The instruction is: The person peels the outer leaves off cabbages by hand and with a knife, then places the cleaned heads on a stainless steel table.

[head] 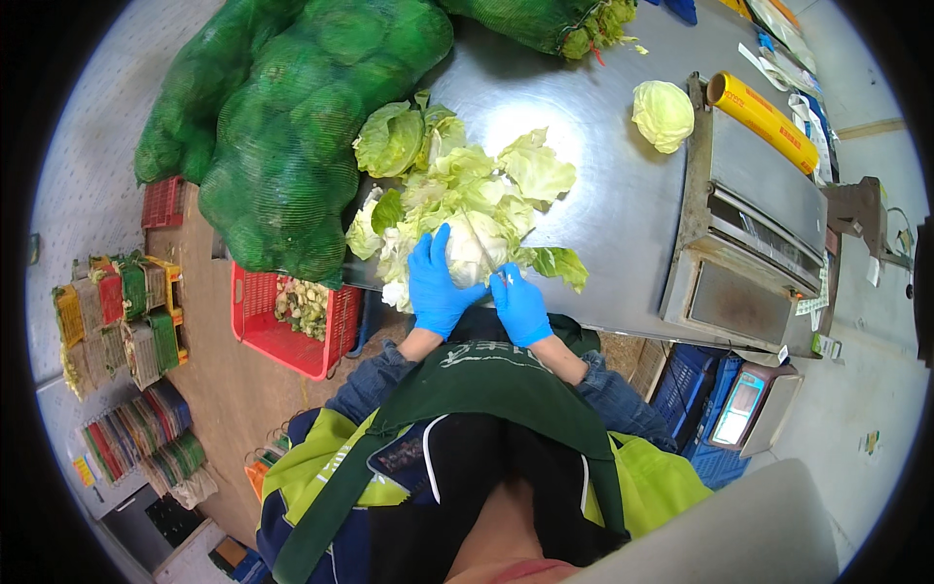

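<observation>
A pale cabbage or lettuce head lies at the near edge of a steel table, among loose green leaves. My left hand, in a blue glove, rests on the head's left side with fingers spread along it. At the head's near right side is my right hand, also gloved in blue, closed around the handle of a knife. The thin blade lies over or in the head; how deep it sits, I cannot tell. A single trimmed head stands farther right on the table.
Green mesh sacks filled with round heads cover the table's left part; another sack lies at the back. A film wrapping machine with a yellow roll stands right. Below the left edge is a red crate holding trimmings.
</observation>
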Tool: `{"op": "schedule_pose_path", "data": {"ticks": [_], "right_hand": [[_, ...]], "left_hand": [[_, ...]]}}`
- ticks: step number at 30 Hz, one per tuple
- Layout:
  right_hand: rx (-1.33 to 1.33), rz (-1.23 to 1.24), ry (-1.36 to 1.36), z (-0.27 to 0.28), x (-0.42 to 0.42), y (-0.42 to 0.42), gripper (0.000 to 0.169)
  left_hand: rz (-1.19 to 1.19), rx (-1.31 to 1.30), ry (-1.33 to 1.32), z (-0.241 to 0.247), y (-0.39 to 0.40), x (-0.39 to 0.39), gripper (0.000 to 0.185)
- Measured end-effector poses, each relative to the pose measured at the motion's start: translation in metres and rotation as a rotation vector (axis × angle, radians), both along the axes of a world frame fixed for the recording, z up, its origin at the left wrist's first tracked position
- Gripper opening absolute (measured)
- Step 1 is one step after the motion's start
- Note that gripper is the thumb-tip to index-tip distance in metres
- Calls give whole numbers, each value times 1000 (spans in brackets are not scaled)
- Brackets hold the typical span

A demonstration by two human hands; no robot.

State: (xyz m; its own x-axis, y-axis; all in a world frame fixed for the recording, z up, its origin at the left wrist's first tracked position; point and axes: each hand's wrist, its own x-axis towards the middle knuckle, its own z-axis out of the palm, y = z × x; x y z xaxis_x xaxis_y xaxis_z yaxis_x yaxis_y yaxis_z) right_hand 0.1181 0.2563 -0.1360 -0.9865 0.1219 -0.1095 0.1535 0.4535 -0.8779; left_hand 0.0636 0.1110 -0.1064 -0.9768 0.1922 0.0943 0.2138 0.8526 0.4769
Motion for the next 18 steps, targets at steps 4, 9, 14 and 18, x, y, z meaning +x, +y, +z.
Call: {"op": "schedule_pose_path", "data": {"ticks": [4, 9, 14, 18], "right_hand": [[58, -20, -15, -7, 4, -5, 27], [179, -156, -71, -27, -12, 3, 28], [40, -239, -173, -27, -29, 28, 40], [12, -299, -227, -29, -48, 32, 52]], "left_hand": [[-13, 4, 26, -11, -4, 5, 112], [-19, -70, 26, -6, 1, 7, 114], [-21, -49, -44, -4, -2, 10, 114], [-56, 48, -84, -6, -19, 10, 112]]}}
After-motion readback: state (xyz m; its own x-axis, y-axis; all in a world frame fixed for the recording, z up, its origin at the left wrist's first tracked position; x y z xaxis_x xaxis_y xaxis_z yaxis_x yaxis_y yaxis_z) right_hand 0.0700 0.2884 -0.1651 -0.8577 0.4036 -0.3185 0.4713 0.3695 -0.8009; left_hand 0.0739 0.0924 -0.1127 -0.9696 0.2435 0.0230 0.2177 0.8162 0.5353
